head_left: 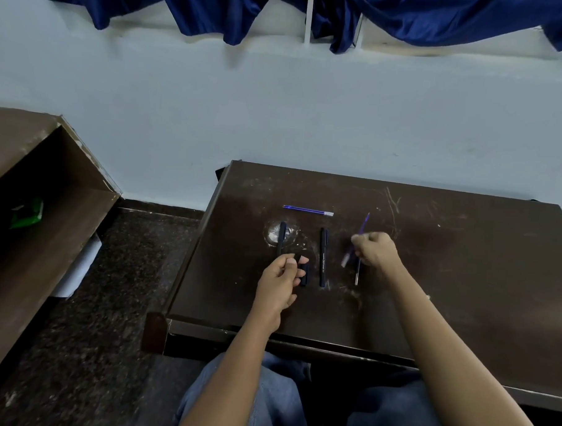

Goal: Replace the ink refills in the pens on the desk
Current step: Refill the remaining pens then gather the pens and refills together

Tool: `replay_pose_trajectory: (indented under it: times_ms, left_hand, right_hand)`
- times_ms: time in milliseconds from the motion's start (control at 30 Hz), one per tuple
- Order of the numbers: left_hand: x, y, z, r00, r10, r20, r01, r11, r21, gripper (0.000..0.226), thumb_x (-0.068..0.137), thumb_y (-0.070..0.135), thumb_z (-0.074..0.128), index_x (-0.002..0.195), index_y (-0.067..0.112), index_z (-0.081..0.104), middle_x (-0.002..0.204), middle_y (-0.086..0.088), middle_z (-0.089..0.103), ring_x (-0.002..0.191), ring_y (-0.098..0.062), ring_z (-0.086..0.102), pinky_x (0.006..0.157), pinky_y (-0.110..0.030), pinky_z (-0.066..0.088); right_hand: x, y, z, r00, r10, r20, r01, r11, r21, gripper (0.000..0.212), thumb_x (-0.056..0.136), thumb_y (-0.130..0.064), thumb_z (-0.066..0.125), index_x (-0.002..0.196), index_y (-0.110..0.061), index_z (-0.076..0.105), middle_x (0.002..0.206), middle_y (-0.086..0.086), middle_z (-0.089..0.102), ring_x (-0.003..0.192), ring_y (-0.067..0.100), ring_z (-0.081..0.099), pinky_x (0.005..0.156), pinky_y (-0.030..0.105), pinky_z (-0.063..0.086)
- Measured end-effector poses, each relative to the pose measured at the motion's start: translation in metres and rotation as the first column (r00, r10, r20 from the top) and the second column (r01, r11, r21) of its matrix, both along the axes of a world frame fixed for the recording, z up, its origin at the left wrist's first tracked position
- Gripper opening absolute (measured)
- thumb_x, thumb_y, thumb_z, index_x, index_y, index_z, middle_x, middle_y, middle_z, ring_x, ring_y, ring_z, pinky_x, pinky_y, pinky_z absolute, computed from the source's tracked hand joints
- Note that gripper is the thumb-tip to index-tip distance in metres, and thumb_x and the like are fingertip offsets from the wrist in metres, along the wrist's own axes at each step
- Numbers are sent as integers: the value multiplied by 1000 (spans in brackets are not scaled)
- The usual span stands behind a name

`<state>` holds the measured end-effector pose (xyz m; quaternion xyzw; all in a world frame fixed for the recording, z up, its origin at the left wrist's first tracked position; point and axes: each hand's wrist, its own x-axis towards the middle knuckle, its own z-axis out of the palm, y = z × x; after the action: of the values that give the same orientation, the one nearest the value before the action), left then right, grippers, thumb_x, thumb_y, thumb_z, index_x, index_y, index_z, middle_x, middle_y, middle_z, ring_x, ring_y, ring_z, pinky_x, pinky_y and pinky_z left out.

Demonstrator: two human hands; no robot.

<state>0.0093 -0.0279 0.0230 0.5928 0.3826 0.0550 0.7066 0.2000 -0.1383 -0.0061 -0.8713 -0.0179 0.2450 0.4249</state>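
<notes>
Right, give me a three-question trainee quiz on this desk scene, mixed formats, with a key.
1. True or false: the right hand grips a blue refill.
2. The spare refill lies: A) nearest the person; B) beyond the pens, toward the wall; C) on the floor.
3. Fill in: the whole black pen lies between the two ____.

Key: 1 true. 2 B. 3 hands; the left hand holds a small black pen part beside it.
</notes>
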Motion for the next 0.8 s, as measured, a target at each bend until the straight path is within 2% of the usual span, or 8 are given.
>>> replay_pose_trajectory:
  times_ms: [100,200,400,567,800]
  left_hand:
    - [0,-1,1,999,-5,31,4,1000,18,26,100,31,42,96,35,67,87,8,60,79,-6,51,69,-24,43]
    - [-1,-2,2,999,-10,50,7,999,49,27,100,31,41,97,35,67,85,9,59,77,-5,49,67,-22,40]
    - [-4,-1,4,998,-7,69,2,997,79,27,101,29,41,99,32,67,86,7,59,76,-4,49,67,-21,40]
    - [-8,1,6,996,13,84,-20,996,88,27,101,25,41,102,26,68,88,10,61,73,0,51,61,-15,38]
    - [-10,2,8,997,18,71,-26,993,111,27,101,25,41,100,30,67,91,10,61,74,0,52,56,-13,37]
  right_hand:
    - [-16,18,28,999,13,-35,3,913,409,20,94,-11,55,74,-12,56,67,4,61,57,10,56,56,20,48]
    - [-33,29,50,994,101,34,-103,831,547,9,94,-7,54,87,-7,58,70,5,64,62,9,61,58,19,51]
    - [-60,35,61,969,214,124,-247,811,530,8,94,-5,53,92,-4,60,72,10,65,66,16,61,62,24,52]
    - [-69,33,63,962,220,162,-273,809,521,8,93,-3,52,94,-2,61,74,13,65,68,18,62,62,23,52]
    - [-75,35,64,950,203,239,-302,798,522,10,93,-4,52,90,-7,60,76,13,67,69,18,64,66,27,53]
